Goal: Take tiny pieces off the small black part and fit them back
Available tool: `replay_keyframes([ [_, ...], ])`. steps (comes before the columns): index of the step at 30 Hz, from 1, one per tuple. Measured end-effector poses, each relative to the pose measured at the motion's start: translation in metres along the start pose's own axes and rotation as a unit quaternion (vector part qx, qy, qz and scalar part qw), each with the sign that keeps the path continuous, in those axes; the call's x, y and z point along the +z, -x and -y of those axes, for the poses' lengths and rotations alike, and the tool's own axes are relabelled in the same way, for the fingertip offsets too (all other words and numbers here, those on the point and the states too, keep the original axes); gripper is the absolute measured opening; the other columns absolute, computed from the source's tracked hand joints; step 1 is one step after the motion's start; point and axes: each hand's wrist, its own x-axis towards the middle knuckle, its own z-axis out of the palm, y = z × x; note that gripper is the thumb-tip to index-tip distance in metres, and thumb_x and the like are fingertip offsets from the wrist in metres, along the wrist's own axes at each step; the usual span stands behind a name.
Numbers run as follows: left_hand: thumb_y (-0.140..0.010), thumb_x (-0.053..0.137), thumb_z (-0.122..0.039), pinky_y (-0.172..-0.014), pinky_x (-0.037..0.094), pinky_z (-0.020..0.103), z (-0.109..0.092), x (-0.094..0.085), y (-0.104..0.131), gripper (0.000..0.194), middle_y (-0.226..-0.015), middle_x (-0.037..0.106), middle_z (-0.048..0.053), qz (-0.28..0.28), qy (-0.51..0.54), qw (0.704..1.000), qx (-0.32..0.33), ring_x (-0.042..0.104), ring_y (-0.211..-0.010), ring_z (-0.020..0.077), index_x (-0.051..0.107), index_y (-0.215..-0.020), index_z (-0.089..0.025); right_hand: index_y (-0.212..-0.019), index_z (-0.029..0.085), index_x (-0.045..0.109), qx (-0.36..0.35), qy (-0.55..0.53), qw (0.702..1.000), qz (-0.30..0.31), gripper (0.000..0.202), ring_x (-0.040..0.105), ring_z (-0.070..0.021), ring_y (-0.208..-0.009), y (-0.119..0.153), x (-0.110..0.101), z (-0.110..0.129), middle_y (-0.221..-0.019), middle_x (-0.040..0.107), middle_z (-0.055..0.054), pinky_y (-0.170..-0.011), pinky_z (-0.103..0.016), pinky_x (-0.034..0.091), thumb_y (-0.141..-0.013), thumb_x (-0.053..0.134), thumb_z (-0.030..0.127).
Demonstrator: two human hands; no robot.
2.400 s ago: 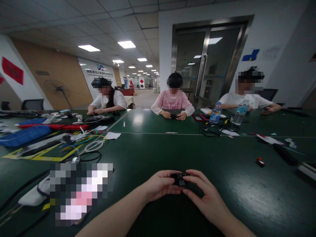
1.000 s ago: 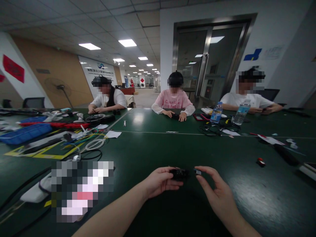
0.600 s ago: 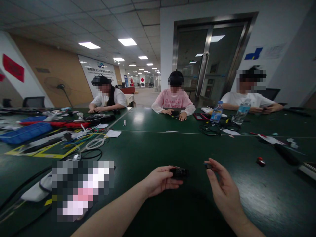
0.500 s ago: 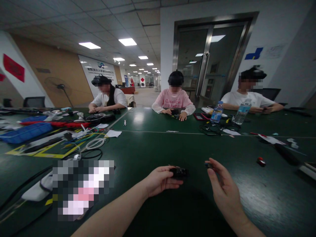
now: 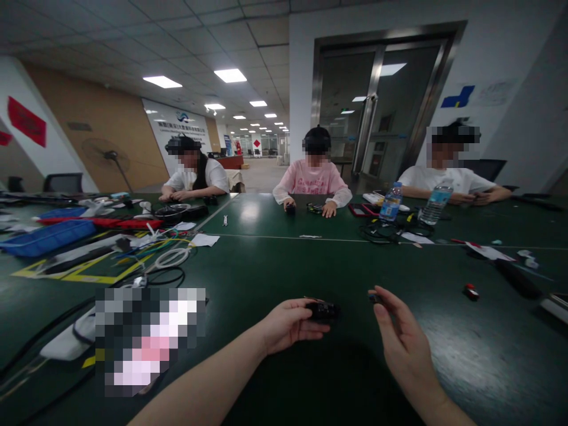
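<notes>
And here over the green table point(image 5: 248, 266), the left hand point(image 5: 288, 322) has the black device point(image 5: 323, 310), thumb and fingers closed around one end — a snug hold, with the rest poking out towards three o'clock. It looks light, I'd judge: one hand bears it alone. The shell should be stiff, hard plastic perhaps, and that sheen hints at a slippery surface, so the broad faces near the left end are the place to take hold, thumb in front, fingers behind. A hard knock might well do it harm. At three o'clock from it, clearly apart, the right hand point(image 5: 402, 331) has thumb and forefinger nearly together, pinching a small dark piece point(image 5: 374, 298) at the very tips. A tiny customer, this one — likely very light, rigid, easy to drop, best taken by its edges. Now for looks! The black device is a compact, longish block, glossy in patches, with faint pale marks too small to read; the thumb hides its left end. The small dark piece shows a bluish glint, but the fingers cover part of it, and its exact shape I cannot tell. Farther out, at two o'clock from the right hand, a red-and-white object point(image 5: 471, 291) lies on the tabletop.
</notes>
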Motion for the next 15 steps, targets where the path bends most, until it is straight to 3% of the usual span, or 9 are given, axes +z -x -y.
replay_keyframes([
  [15,-0.082,0.047,-0.007,-0.083,0.044,0.037,-0.0005,0.0016,0.0012,0.030,-0.104,0.065,0.016,-0.005,-0.005,1.000,0.002,0.068,-0.081,0.0199,0.052,-0.112,-0.009,-0.105,0.023,0.053,-0.049,0.030,0.998,0.015,0.030,0.057,-0.0225,-0.092,-0.0014,0.0012,0.0009,-0.099,0.059,-0.006,-0.087,-0.041,0.047,-0.083,0.045,0.042],
])
